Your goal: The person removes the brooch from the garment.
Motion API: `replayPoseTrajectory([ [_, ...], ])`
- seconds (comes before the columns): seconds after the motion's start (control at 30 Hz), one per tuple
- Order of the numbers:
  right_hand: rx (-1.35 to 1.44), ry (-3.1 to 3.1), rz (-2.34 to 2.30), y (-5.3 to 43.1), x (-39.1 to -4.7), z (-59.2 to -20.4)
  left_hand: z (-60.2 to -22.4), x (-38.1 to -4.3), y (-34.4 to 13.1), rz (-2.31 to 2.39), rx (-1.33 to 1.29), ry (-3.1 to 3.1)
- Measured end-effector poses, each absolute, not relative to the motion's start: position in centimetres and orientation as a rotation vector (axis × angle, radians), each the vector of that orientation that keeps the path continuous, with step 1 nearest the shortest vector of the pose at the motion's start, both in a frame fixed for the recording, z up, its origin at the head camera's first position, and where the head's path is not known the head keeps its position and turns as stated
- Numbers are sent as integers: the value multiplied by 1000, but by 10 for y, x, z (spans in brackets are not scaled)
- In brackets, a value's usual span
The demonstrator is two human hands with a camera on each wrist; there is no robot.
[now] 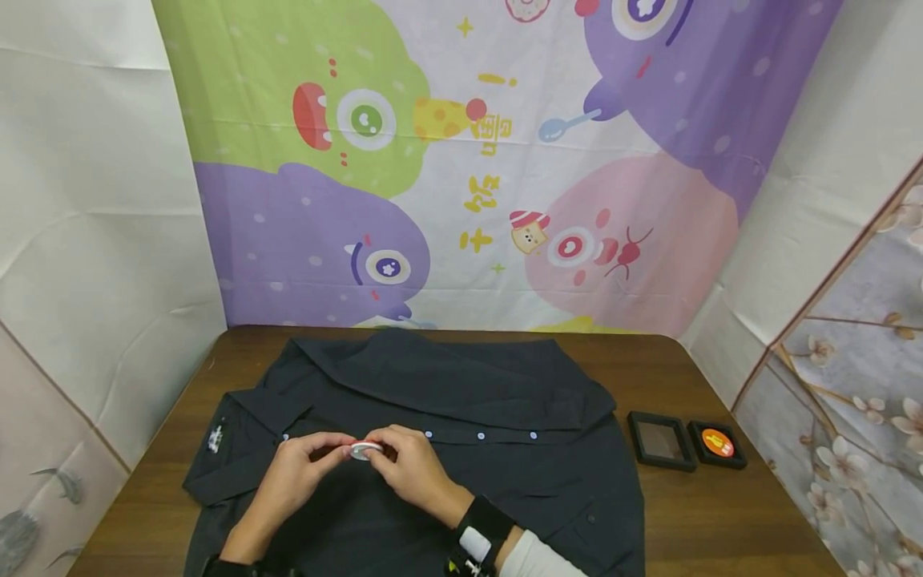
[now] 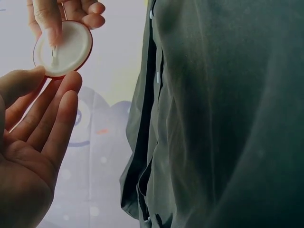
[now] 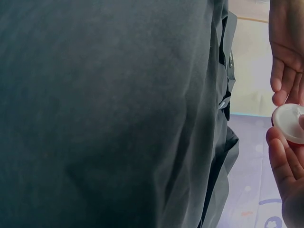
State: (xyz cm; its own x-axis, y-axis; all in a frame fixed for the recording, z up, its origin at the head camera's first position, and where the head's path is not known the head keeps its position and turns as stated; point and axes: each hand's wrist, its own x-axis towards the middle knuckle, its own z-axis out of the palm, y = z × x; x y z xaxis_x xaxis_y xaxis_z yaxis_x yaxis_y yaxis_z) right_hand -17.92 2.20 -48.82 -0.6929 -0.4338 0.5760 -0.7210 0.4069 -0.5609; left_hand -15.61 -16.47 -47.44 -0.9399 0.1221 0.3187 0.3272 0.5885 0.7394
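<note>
Both hands hold a round pin badge (image 1: 365,451) over the dark button-up shirt (image 1: 497,489). The badge's white back and red rim show in the left wrist view, where a thin metal pin (image 2: 53,51) crosses that back. My left hand (image 1: 298,471) pinches one edge of the badge between thumb and fingers. From the other side my right hand (image 1: 413,471) grips it, with its thumb pressed at the pin. In the right wrist view the badge (image 3: 287,122) is partly cut off by the frame's edge.
The shirt spreads over most of the brown table (image 1: 695,521), its collar folds toward the back. At the right stand a black square frame (image 1: 661,460) and a smaller black case (image 1: 737,462) with an orange-red round badge (image 1: 717,441). A cartoon-print cloth (image 1: 447,280) hangs behind.
</note>
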Motion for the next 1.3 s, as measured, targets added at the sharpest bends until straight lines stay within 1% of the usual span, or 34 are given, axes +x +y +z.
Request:
replayPoseTrajectory([
  [0.5, 1013, -2351, 1180, 25, -182, -490, -477, -157, -164, -1280, -347, -2579],
  [1.3, 1061, -2423, 1234, 27, -186, -485, -481, -158, -165, -1250, -402, -2507],
])
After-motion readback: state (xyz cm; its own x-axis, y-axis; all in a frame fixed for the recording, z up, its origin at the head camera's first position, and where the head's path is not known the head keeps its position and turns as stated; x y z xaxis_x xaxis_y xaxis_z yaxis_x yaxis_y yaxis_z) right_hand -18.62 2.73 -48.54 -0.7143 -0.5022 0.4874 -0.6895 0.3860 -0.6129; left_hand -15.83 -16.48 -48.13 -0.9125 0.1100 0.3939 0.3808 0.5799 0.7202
